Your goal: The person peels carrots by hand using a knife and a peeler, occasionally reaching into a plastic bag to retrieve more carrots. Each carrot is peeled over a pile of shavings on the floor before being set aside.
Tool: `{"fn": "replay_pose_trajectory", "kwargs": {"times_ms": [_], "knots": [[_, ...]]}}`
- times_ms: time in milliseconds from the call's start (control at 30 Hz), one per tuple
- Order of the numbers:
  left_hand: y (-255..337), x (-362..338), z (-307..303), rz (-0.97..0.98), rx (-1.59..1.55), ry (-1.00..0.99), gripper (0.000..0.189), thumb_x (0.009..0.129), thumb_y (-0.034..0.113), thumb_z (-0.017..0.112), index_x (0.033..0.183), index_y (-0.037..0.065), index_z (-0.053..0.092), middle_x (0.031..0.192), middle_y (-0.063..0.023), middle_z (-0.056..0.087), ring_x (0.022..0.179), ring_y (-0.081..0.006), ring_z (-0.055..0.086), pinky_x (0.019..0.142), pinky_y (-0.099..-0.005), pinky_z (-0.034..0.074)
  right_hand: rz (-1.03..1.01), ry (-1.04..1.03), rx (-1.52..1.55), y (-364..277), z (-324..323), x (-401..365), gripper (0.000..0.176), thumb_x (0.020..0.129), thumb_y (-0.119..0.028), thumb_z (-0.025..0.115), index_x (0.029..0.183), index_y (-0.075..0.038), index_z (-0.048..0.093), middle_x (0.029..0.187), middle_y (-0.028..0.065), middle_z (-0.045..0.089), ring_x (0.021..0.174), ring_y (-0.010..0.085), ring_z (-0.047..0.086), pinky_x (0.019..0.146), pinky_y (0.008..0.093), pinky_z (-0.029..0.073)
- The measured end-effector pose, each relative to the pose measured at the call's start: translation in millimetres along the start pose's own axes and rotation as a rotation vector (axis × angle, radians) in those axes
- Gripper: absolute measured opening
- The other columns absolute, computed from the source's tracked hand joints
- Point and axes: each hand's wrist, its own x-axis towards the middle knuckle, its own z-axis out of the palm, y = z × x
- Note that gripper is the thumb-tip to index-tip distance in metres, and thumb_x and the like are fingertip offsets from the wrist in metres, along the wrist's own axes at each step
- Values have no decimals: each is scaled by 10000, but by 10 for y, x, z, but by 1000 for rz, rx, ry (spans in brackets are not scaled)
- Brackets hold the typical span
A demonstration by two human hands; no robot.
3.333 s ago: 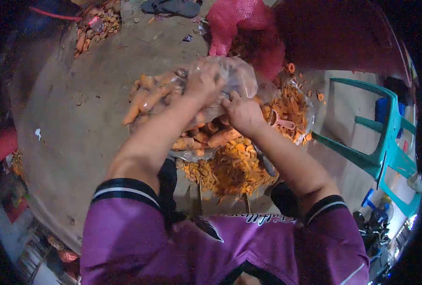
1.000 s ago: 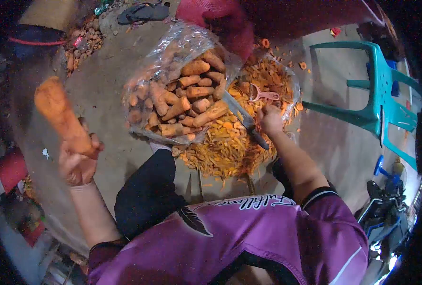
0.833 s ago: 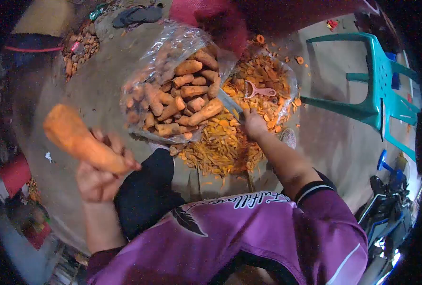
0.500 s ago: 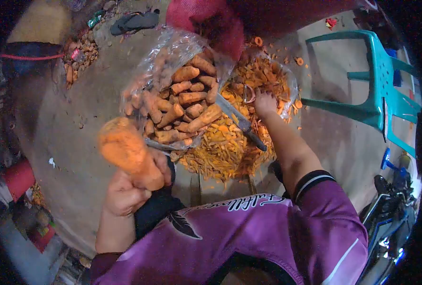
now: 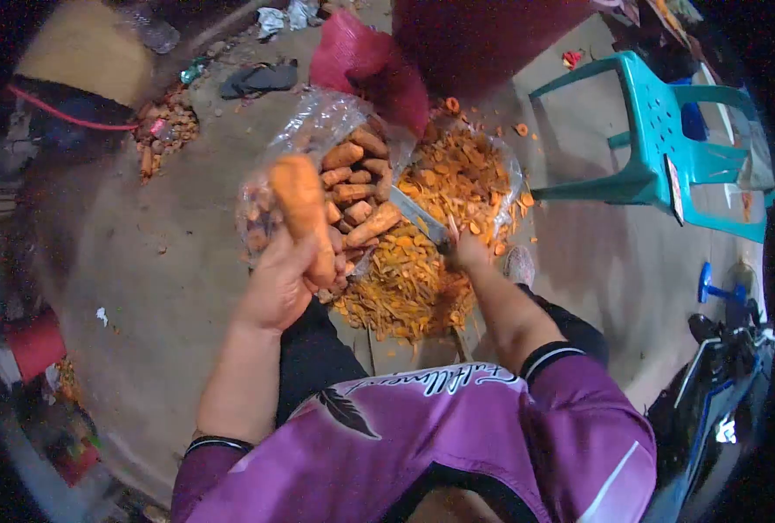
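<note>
A large peeled orange root (image 5: 299,196) stands upright in my left hand (image 5: 287,270), whose fingers wrap its narrow lower end. My right hand (image 5: 469,248) is closed round the handle end of a knife (image 5: 421,213); the handle itself is hidden. The knife's wide blade points up and left, over the edge of the roots. Whole orange roots (image 5: 372,224) fill a clear plastic bag (image 5: 313,118) just beyond my left hand. Yellow-orange strips (image 5: 405,288) lie heaped below the blade, and thin orange slices and peelings (image 5: 462,166) are piled beyond my right hand.
A teal plastic chair (image 5: 653,144) stands at the right, with part of a motorcycle (image 5: 710,392) below it. A red sack (image 5: 361,61) is behind the bag. Dark slippers (image 5: 258,80) and a small heap of roots (image 5: 168,126) lie at the upper left.
My right hand has come down from the peelings to the knife's handle and closed on it. My left hand has moved up and right with the root, now nearer the bag. The view has shifted.
</note>
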Motion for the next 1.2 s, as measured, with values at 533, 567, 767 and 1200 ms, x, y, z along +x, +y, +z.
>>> {"fn": "replay_pose_trajectory", "kwargs": {"times_ms": [533, 567, 767, 1200], "knots": [[-150, -44, 586, 250, 569, -49, 373, 618, 10, 665, 959, 23, 514, 933, -74, 551, 853, -166, 544, 756, -284, 446, -269, 278, 178, 94, -1758, -1384, 205, 693, -152, 561, 877, -64, 568, 841, 187, 574, 746, 335, 557, 642, 395, 445], [-133, -29, 624, 244, 401, -65, 369, 626, 5, 655, 965, 25, 509, 929, -72, 552, 854, -171, 545, 750, -291, 451, -249, 357, 280, 106, -1792, -1513, 208, 687, -148, 565, 882, -74, 570, 835, 185, 576, 736, 336, 556, 635, 391, 444], [-445, 424, 544, 53, -299, 2, 335, 794, 230, 497, 995, -35, 457, 923, -160, 527, 871, -272, 530, 778, -364, 449, -356, 311, 710, 181, -1878, -1511, 209, 705, -141, 600, 872, -24, 559, 706, 95, 578, 614, 165, 559, 539, 282, 440], [-998, 784, 516, -324, -391, -42, 305, 864, 252, 369, 1137, 120, 406, 937, -72, 511, 772, -203, 532, 626, -293, 469, -529, 60, 1655, -191, -1902, -1286, 266, 695, -124, 652, 902, -39, 508, 773, 19, 532, 656, 92, 509, 554, 222, 417]]}}
